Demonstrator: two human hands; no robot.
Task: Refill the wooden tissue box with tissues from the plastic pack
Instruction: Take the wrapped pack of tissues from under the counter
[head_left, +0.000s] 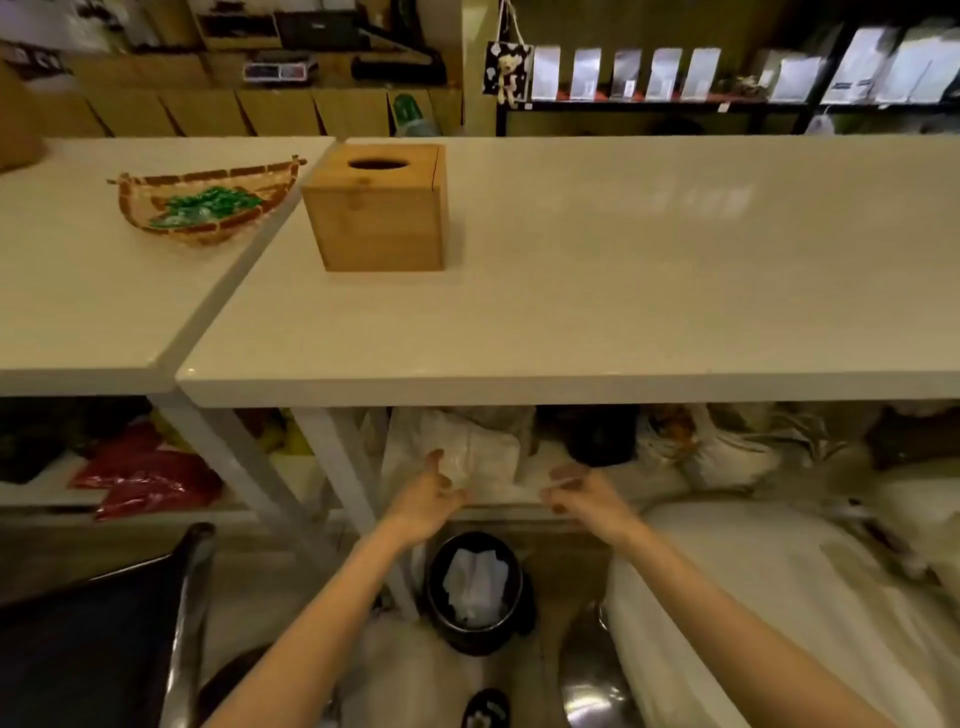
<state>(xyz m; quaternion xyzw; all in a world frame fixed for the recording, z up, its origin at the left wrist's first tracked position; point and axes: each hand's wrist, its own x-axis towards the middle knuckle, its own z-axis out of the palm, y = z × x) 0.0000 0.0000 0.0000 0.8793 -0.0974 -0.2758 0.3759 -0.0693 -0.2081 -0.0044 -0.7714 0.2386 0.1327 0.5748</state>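
The wooden tissue box (382, 208) stands upright on the white table (597, 291), at its far left, with a dark oval opening in its top and no tissue showing. Below the table edge, both my hands reach toward pale plastic bags (467, 457) on a lower shelf. My left hand (428, 493) has its fingers spread, touching or just short of the plastic. My right hand (582, 491) is curled, fingers apart, beside the same pile. Neither hand clearly holds anything. I cannot single out the tissue pack among the bags.
A woven basket (208, 205) with green wrapped pieces sits on the adjoining table at left. A black bin (475, 592) with white paper inside stands on the floor between my arms. Red bags (150, 478) lie under the left table. A large white sack (769, 597) fills the right floor.
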